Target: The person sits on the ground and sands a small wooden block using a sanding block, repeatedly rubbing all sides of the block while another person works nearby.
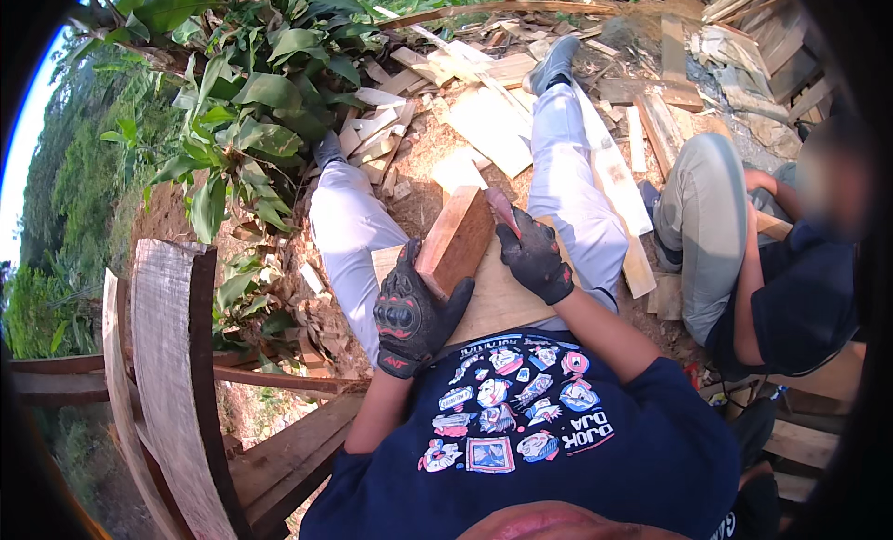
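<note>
Scrap timber, greenery and a seated neighbour around an outdoor work spot

Offcuts and pale planks (493, 121) lie scattered over bare dirt ahead, with more stacked lumber (763, 38) at upper right. A broad-leaved plant (251, 84) fills the upper left, just beside the scraps. A curved, weathered board (167, 373) stands at lower left against dark beams (288, 456). At right another person (744, 261) sits in grey trousers and a dark shirt, possibly resting an arm on a board, though that edge is unclear.
</note>
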Available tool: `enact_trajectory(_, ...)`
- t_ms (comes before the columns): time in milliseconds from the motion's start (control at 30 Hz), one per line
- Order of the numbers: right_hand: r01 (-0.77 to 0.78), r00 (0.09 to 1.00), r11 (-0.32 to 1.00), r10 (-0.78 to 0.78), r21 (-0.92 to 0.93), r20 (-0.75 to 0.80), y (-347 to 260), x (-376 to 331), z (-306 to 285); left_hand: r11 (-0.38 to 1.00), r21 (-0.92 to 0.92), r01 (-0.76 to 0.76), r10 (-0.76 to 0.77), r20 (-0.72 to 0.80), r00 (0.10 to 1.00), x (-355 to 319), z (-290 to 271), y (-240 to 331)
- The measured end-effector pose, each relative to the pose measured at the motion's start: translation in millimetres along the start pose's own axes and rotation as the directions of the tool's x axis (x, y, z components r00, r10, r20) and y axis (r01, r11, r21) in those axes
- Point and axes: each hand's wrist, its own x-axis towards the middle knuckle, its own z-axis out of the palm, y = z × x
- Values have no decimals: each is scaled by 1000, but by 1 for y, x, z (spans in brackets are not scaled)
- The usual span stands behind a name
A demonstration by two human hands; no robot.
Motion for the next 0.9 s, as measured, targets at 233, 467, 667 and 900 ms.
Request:
enact_trajectory(233, -79, 997, 985, 75, 155, 30, -5, 4, -7, 984, -174, 33, -37, -15, 999, -2, -26, 29)
enact_trajectory(467, 95, 990, 995, -91, 39, -108, 0, 3, -9, 922, -372, 105, -94, 48, 994, 2, -17, 36)
enact_trajectory(667, -426, 902, 735, 299, 527, 312, -1, 11, -44, 863, -505, -36, 110, 117, 987, 9, -2, 24)
enact_trajectory(900, -350, 904, 395, 381, 849, 195, 9, 7, -41, 737, -645, 201, -54, 239, 969, 10, 15, 14)
